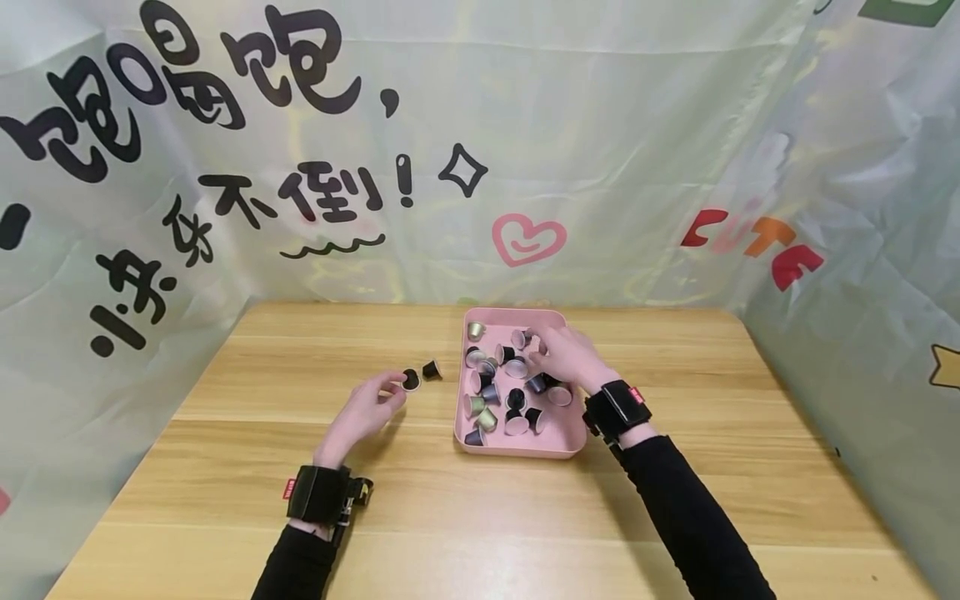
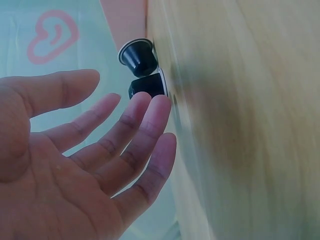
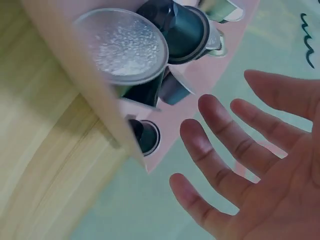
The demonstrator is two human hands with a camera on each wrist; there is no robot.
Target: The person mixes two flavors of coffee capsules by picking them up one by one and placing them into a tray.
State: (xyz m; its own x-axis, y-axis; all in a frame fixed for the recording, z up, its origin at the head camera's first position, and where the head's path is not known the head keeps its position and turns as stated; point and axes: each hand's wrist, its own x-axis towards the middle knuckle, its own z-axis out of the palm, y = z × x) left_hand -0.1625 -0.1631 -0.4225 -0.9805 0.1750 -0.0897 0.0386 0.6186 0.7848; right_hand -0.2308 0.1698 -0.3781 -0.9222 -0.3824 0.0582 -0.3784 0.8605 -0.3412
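Note:
My left hand [image 1: 367, 410] reaches over the table left of the tray, fingers loosely extended. Its fingertips are right at a black coffee capsule [image 1: 410, 380], which stands lid-down on the wood and is partly covered by them in the left wrist view. A second black capsule [image 1: 431, 370] lies on its side just beyond. My right hand [image 1: 567, 357] is over the far right part of a pink tray [image 1: 521, 455], with spread, slightly bent fingers and nothing in them in the right wrist view. Below it a silver-lidded capsule [image 3: 127, 47] and others lie in the tray.
Several more capsules, black, green and grey-blue, are scattered in the tray, among them a pale gold capsule [image 1: 476, 331] in the far left corner. The wooden table [image 1: 480, 533] ends at a printed cloth backdrop [image 1: 615, 167] behind and at the sides.

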